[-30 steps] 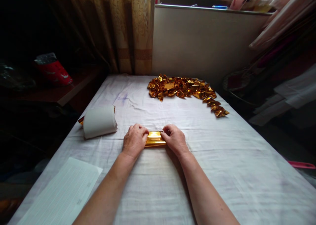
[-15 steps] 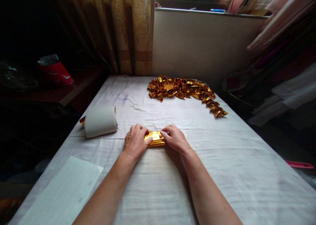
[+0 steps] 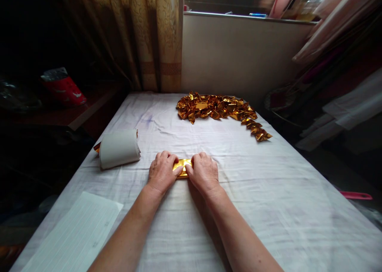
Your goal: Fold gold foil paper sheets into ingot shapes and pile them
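Observation:
A small strip of folded gold foil paper (image 3: 183,163) lies flat on the white cloth in the middle of the table. My left hand (image 3: 163,169) grips its left end, thumb on top and fingers curled at the far edge. On the other end my right hand (image 3: 205,171) does the same, its thumb pressed onto the foil close to the left thumb. Both hands cover the ends of the strip, so only its middle shows.
Folded gold foil pieces (image 3: 215,107) are heaped at the table's far side. A curled stack of white-backed sheets (image 3: 119,149) lies at the left, with lined paper (image 3: 79,228) nearer me. A red container (image 3: 67,90) stands on a side shelf.
My right hand has shifted left along the foil and its thumb has come down on top. The left hand keeps its grip. The whole view has moved slightly.

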Motion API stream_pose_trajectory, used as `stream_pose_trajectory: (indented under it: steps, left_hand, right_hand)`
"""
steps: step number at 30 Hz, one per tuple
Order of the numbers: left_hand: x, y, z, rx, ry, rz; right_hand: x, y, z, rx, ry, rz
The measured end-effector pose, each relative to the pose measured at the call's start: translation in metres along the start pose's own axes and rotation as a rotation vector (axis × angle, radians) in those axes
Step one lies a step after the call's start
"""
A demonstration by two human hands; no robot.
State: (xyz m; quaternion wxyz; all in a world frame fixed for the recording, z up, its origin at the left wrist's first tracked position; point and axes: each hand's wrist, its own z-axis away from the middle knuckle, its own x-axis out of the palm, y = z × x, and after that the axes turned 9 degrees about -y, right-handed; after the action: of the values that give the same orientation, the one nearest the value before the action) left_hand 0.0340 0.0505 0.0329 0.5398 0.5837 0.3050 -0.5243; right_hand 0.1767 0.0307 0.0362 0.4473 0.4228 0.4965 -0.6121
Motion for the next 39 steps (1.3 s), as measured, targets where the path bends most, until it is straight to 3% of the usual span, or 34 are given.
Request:
stream_pose_trajectory:
  steps: [15,26,39]
  left_hand:
    - [-0.008,-0.007,0.002,0.067,-0.119,0.024]
    - [-0.015,-0.01,0.005,0.098,-0.174,0.06]
    - [-0.014,-0.019,0.002,0.138,-0.2,0.083]
  right_hand:
    - [0.011,0.01,0.016,-0.113,0.03,-0.001]
    - [0.025,0.025,0.018,-0.197,0.105,-0.13]
    - [0.023,0.075,-0.003,-0.577,0.012,-0.22]
